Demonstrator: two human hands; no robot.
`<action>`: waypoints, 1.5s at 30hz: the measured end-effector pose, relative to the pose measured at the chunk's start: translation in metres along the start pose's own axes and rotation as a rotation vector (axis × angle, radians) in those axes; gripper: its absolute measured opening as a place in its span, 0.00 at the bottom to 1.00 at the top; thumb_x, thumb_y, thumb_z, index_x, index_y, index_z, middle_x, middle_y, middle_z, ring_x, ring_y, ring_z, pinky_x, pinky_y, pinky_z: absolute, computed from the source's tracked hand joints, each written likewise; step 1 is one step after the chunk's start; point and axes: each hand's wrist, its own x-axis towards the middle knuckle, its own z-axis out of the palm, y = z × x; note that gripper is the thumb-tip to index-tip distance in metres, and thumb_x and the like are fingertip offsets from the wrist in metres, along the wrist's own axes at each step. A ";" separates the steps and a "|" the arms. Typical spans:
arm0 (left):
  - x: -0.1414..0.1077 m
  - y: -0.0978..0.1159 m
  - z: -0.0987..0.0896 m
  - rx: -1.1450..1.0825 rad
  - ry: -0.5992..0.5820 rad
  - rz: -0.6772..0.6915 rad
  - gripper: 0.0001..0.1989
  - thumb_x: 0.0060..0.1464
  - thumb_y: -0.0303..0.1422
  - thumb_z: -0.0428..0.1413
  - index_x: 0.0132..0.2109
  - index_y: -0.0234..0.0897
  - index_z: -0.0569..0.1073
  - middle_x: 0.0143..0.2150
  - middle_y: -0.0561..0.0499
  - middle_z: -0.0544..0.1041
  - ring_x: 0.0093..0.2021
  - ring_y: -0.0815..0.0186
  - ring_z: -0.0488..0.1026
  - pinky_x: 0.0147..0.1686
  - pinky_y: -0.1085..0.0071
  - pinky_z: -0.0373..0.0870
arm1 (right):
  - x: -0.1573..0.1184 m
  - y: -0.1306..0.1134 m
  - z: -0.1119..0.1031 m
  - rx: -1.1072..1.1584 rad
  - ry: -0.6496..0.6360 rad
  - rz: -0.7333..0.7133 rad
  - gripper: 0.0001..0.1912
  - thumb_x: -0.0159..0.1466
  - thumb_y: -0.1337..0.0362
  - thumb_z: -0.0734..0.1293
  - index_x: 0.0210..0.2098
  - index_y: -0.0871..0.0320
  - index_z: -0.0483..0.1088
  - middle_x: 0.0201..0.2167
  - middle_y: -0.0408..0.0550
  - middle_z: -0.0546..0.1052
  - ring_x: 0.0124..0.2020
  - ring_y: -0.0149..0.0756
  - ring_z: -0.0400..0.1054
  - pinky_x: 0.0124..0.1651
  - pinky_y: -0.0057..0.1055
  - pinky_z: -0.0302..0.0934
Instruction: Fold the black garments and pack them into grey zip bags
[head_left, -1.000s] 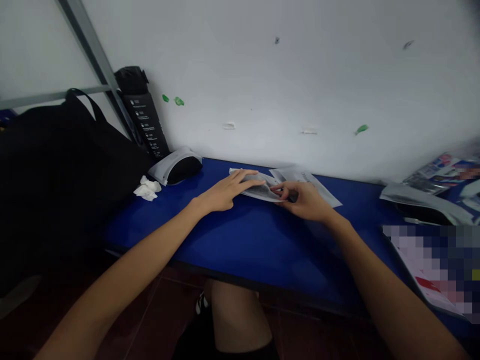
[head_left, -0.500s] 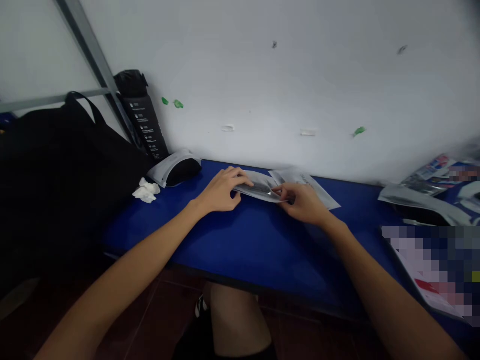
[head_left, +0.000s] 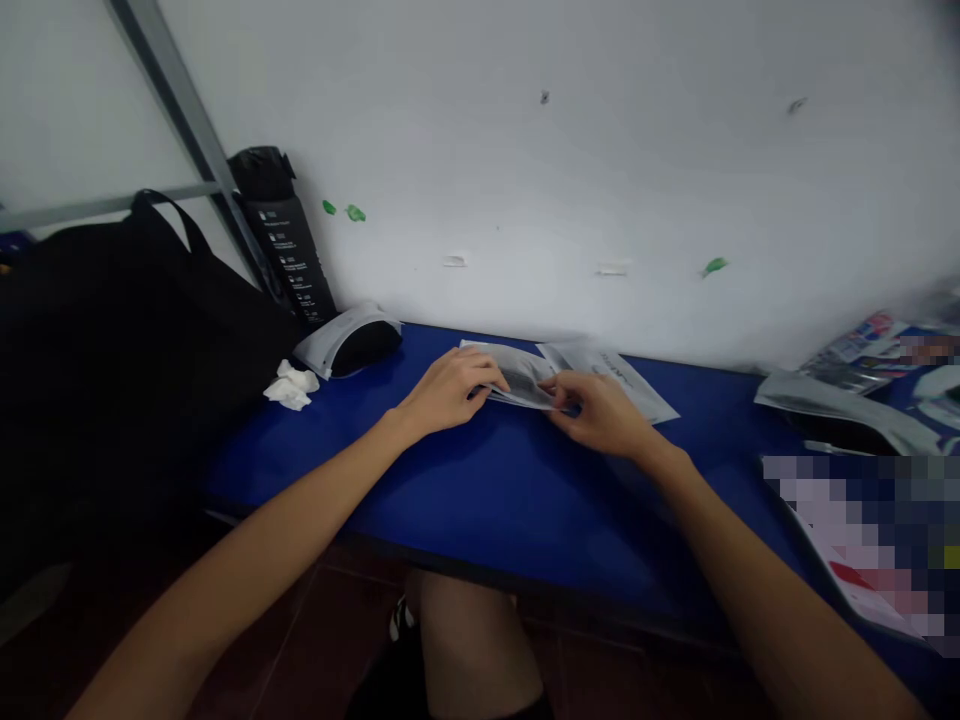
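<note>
A translucent zip bag [head_left: 525, 365] with something dark inside lies on the blue table [head_left: 495, 500], between my two hands. My left hand [head_left: 457, 385] has its fingers closed on the bag's left part, thumb at the near edge. At the right end, my right hand [head_left: 592, 405] pinches the bag's edge between thumb and fingers. Partly behind my right hand lies another flat translucent bag with dark print [head_left: 637, 385]. What the dark content is cannot be made out.
On the left stand a big black bag [head_left: 112, 350] and a black bottle [head_left: 289, 255]. Near them are crumpled white tissue [head_left: 291, 386] and a zip pouch with dark content [head_left: 349, 340]. Another pouch [head_left: 840, 405] and a blurred-out flat item [head_left: 847, 570] lie at right.
The bag between my hands has flattened and its near edge sits lower against the table. My left hand's fingers have moved slightly inward and down; my right hand still pinches the right end.
</note>
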 end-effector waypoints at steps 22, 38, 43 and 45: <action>0.001 0.009 0.014 -0.178 0.171 -0.174 0.17 0.55 0.31 0.70 0.52 0.42 0.82 0.57 0.46 0.81 0.57 0.55 0.78 0.58 0.57 0.75 | -0.003 -0.033 -0.002 -0.034 0.106 -0.118 0.23 0.70 0.48 0.69 0.25 0.54 0.66 0.26 0.44 0.76 0.25 0.34 0.66 0.31 0.34 0.59; -0.001 0.020 0.019 0.227 -0.083 -0.228 0.29 0.56 0.46 0.65 0.58 0.31 0.74 0.57 0.34 0.74 0.60 0.41 0.69 0.58 0.45 0.68 | -0.002 -0.036 0.003 -0.037 -0.092 0.025 0.26 0.71 0.41 0.65 0.61 0.49 0.66 0.58 0.55 0.74 0.55 0.54 0.70 0.57 0.51 0.67; 0.002 0.017 0.013 0.145 -0.116 -0.117 0.19 0.60 0.38 0.62 0.56 0.35 0.74 0.56 0.38 0.79 0.59 0.47 0.74 0.64 0.48 0.66 | -0.003 -0.038 0.006 -0.031 -0.091 0.007 0.30 0.69 0.41 0.66 0.64 0.48 0.63 0.58 0.55 0.73 0.56 0.56 0.70 0.55 0.51 0.69; 0.001 0.015 0.011 0.106 -0.116 -0.103 0.16 0.62 0.36 0.61 0.55 0.36 0.74 0.55 0.40 0.81 0.56 0.50 0.77 0.62 0.50 0.69 | -0.003 -0.037 0.007 -0.022 -0.081 -0.003 0.30 0.70 0.42 0.66 0.65 0.47 0.63 0.59 0.55 0.73 0.57 0.57 0.70 0.58 0.53 0.68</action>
